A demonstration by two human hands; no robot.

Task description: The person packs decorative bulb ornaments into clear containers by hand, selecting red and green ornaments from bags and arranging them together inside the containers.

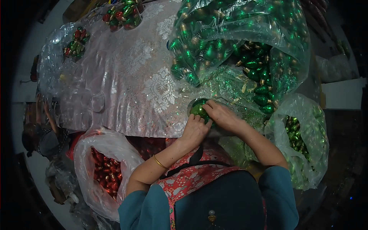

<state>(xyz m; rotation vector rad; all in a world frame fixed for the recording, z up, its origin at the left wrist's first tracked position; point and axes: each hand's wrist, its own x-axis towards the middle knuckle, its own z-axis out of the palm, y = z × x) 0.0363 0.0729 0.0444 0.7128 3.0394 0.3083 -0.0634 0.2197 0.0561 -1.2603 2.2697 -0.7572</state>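
Note:
Both my hands meet at the table's near edge around a small clear round container with shiny green ornaments in it. My left hand, below a gold bangle, has its fingers curled against the near side. From the right, my right hand bends its fingers over the rim. What the fingertips do inside is partly hidden. Beyond them, a large clear bag spills dark green bulb-shaped ornaments with gold caps onto the table.
The table wears a pale floral cloth strewn with glitter. Filled clear packs of red and green ornaments stand at the far left. An open bag of red ornaments is at my left, another of light green ones at my right. A person is at far left.

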